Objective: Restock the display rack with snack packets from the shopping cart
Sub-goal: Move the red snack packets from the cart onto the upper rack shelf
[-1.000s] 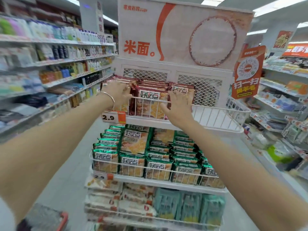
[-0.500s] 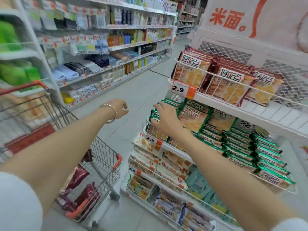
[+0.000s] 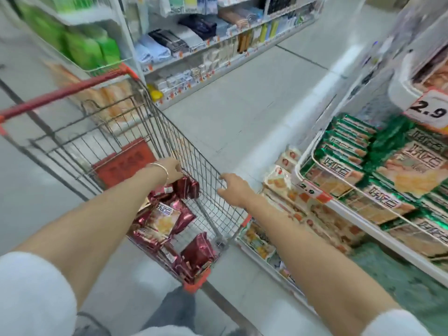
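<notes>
While reaching into shopping cart (image 3: 202,166), sets left hand (image 3: 173,169) on red snack packets (image 3: 164,221) heaped askew, long axes mixed; grip unclear. Holds right hand (image 3: 234,190) loose-fingered beside cart wall. Reads 2.9 on display rack (image 3: 297,170) tags (image 3: 428,109).

White short sleeves (image 3: 31,294) on both arms, thin gold bangle (image 3: 163,169) on left wrist, grey-blue trousers (image 3: 174,309)
</notes>
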A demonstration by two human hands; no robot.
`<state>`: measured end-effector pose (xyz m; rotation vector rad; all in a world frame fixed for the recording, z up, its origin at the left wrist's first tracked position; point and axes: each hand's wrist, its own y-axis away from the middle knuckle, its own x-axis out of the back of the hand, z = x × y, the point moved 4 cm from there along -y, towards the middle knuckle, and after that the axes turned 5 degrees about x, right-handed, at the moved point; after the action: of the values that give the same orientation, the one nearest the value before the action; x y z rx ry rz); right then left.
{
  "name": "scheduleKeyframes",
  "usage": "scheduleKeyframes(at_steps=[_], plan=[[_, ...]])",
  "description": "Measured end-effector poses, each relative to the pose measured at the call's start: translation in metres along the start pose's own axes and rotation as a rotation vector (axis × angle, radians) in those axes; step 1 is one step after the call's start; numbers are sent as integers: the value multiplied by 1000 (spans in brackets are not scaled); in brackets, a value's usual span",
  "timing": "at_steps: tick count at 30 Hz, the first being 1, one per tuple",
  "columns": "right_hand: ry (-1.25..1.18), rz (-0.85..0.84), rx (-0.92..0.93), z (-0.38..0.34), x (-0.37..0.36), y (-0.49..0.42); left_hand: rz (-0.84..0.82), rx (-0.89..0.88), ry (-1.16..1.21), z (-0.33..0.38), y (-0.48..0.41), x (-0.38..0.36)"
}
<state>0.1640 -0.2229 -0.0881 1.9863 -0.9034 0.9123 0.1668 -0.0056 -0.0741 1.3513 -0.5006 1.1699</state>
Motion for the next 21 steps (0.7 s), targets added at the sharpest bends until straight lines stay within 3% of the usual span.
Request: scheduleKeyframes(at_steps=[9, 12, 15, 21], plan=[[-255, -342, -285, 39, -159, -43, -191, 143, 225, -61, -63, -86], [-308, -389, -344, 61, -208, -53, -214, 158, 296, -61, -81, -112], [-280, -415, -421, 74, -235, -56, -223, 135, 219, -62, -94, -133], [-342, -498, -503, 85, -279, -53, -298, 236, 371, -80, -105, -169]])
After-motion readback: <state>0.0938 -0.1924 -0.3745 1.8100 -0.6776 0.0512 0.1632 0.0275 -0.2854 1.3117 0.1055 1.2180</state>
